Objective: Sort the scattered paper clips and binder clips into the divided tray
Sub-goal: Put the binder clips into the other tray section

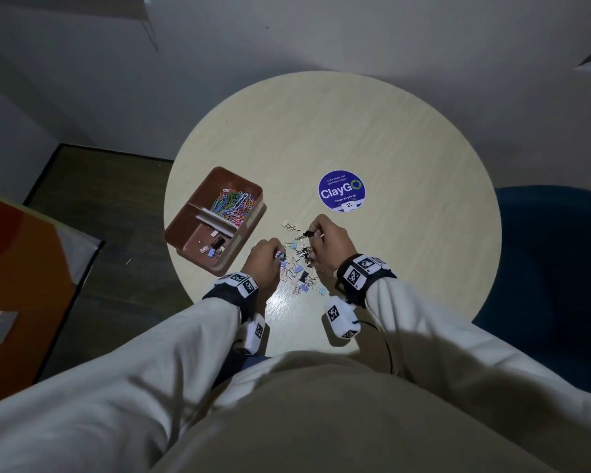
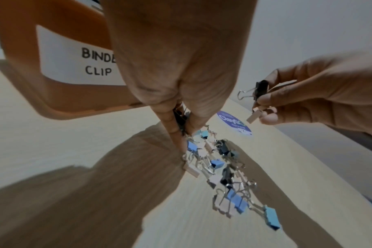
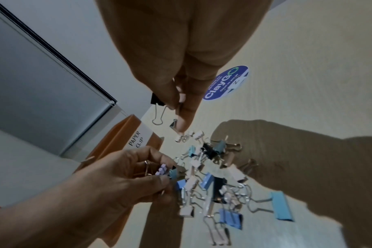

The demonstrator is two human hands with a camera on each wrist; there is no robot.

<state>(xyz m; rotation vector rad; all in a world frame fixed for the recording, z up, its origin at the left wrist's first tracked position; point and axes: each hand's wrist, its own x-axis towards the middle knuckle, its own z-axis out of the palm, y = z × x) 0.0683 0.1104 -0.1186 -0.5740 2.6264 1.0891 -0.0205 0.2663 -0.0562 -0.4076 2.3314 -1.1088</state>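
Note:
A heap of small binder clips (image 1: 299,266) in blue, black, pink and white lies on the round table near its front edge. My left hand (image 1: 265,259) grips several small clips (image 3: 166,171) at the heap's left side. My right hand (image 1: 323,238) is raised just above the heap's far side and pinches a black binder clip (image 2: 260,89) and a small pale one (image 2: 254,115). The brown divided tray (image 1: 188,233) stands to the left; coloured paper clips (image 1: 232,204) fill its far compartment, and a few binder clips (image 1: 214,245) lie in the near one.
A round blue ClayGo sticker (image 1: 342,191) lies beyond the hands. The tray's side carries labels reading BINDER CLIP (image 2: 96,63) and PAPER CLIP (image 3: 138,139). A dark blue chair (image 1: 553,285) stands at the table's right. A few stray white clips (image 1: 290,225) lie past the heap.

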